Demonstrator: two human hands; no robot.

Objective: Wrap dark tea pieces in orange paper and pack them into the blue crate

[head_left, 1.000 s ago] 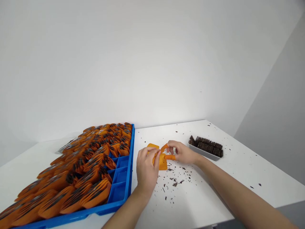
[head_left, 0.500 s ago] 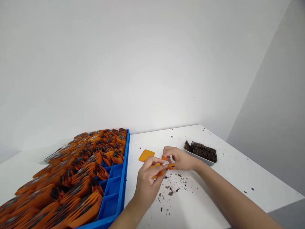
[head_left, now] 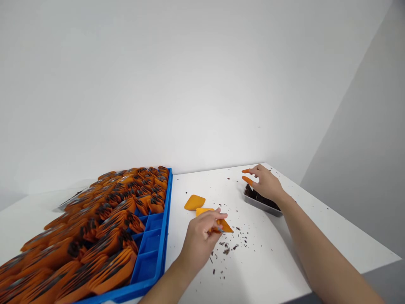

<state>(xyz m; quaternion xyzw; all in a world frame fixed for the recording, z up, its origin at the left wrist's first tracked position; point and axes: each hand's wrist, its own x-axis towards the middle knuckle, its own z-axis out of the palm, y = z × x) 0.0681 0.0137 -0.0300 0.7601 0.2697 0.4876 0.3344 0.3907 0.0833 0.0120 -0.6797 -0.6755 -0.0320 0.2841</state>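
Note:
My left hand [head_left: 201, 238] pinches a small orange pouch [head_left: 225, 226] just above the white table [head_left: 272, 253], over scattered dark crumbs [head_left: 229, 247]. My right hand [head_left: 265, 182] hovers over a small grey tray of dark brown pieces [head_left: 260, 201] at the right; its fingers are spread and two fingertips wear orange finger cots. Nothing shows in that hand. Two more orange pouches lie flat, one [head_left: 194, 202] beside the blue tray and one [head_left: 202, 210] partly under my left fingers.
A big blue compartment tray [head_left: 151, 257] at the left holds several orange pouches filled with dark pieces; a few near cells by its right wall stand bare. The white wall rises behind the table. The table's right and near edges drop off.
My right hand let go of the pouch and moved right and back to the grey tray. The left hand kept the pouch and lowered it slightly. The view shifted a little.

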